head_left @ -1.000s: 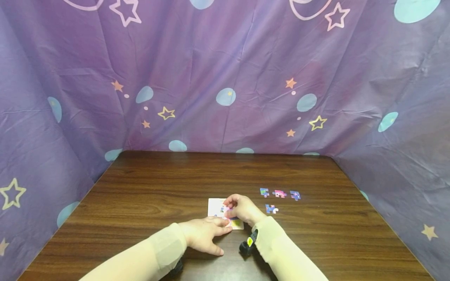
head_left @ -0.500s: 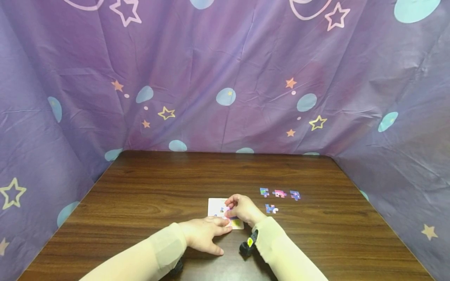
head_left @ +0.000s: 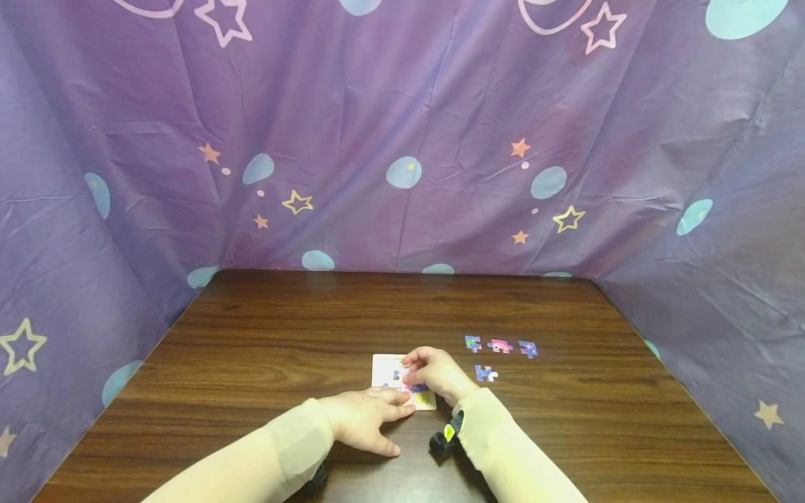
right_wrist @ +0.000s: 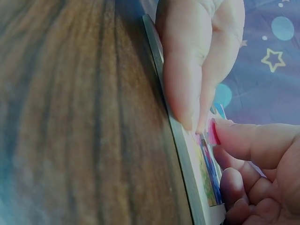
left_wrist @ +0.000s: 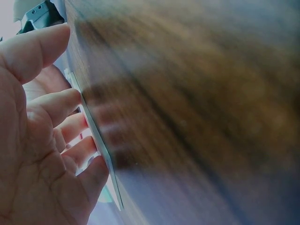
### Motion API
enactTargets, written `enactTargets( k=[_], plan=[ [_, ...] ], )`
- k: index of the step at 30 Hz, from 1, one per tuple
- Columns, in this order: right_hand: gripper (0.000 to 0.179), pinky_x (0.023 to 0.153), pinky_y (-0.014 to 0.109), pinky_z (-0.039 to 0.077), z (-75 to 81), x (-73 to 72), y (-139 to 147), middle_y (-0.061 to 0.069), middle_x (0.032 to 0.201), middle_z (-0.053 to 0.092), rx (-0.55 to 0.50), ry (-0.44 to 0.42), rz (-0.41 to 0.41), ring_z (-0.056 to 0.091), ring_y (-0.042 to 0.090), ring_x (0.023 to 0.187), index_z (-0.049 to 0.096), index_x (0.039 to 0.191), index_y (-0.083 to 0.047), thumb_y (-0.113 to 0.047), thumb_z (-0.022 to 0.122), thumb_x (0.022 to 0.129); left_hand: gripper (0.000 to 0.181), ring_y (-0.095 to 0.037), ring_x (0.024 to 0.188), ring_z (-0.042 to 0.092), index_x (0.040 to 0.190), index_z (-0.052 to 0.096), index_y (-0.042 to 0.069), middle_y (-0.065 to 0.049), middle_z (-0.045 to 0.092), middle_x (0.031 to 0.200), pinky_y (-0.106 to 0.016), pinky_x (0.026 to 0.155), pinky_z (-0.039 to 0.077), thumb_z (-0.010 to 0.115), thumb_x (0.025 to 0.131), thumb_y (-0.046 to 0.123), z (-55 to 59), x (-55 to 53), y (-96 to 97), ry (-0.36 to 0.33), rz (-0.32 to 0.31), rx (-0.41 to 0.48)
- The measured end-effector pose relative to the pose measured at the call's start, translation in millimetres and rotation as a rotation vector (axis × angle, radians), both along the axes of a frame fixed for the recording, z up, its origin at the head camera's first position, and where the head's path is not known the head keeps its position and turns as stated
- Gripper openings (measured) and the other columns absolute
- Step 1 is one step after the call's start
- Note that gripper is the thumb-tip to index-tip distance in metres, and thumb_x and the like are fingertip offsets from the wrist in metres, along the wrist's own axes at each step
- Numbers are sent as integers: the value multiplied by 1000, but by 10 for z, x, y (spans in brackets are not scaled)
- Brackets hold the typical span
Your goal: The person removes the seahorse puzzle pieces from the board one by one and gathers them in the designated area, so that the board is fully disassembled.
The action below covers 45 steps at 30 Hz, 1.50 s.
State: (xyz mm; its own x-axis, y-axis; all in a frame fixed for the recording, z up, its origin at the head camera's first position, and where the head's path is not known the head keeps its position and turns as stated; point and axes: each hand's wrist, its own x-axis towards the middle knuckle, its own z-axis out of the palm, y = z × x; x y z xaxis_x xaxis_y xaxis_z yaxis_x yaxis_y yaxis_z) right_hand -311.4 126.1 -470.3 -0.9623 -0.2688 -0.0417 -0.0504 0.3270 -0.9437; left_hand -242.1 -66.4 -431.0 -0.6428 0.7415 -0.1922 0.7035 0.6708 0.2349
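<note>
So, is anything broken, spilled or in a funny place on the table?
Nothing really stands out. Four loose jigsaw pieces lie on the wooden table beside the puzzle board, with no spill or plain damage showing. Fingers hide part of the board, so I can't check there.

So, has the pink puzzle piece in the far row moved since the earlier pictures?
No. Judged against the table in the head view, the pink puzzle piece lies at the same spot in that row.

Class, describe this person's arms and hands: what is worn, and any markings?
Pale cream sleeves reach both wrists. The left hand and right hand are gloveless. A black device with a yellow patch shows at the right wrist; another black part at the left.
</note>
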Motion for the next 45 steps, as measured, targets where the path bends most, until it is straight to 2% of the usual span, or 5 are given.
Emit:
enactTargets(
  k=[15,29,36,39,45],
  plan=[
    [23,66,26,46,-3,-21,22,1,77,60,-33,2,-21,54,14,73,68,97,2,1,74,75,71,-22,140,32,145,45,22,2,35,153,-33,113,29,64,83,51,-3,-7,-6,3,-5,4],
    [27,70,27,48,64,-45,85,2,86,68,-168,-75,0,57,15,81,67,101,4,-5,72,76,72,-21,141,30,146,44,23,4,34,154,-33,113,27,64,83,52,-15,-13,-8,-10,-1,3],
    [30,65,27,47,142,-58,262,0,84,67,-206,-112,24,58,15,76,66,104,4,-7,72,77,72,-23,141,30,146,44,24,4,34,153,-35,113,28,64,83,53,-29,-18,-6,-12,1,7],
    [26,61,27,45,183,-56,364,-1,82,67,-207,-134,10,57,15,74,67,102,0,-8,72,78,72,-22,141,30,146,43,24,5,34,154,-36,113,28,64,84,53,-23,-17,-8,-20,6,7],
    [20,66,30,40,227,-54,638,-3,80,66,-156,-117,-44,54,16,77,69,98,-7,-12,74,79,72,-22,141,30,146,44,24,5,35,153,-36,113,28,64,83,53,-21,-8,-6,-25,11,13]
  ],
)
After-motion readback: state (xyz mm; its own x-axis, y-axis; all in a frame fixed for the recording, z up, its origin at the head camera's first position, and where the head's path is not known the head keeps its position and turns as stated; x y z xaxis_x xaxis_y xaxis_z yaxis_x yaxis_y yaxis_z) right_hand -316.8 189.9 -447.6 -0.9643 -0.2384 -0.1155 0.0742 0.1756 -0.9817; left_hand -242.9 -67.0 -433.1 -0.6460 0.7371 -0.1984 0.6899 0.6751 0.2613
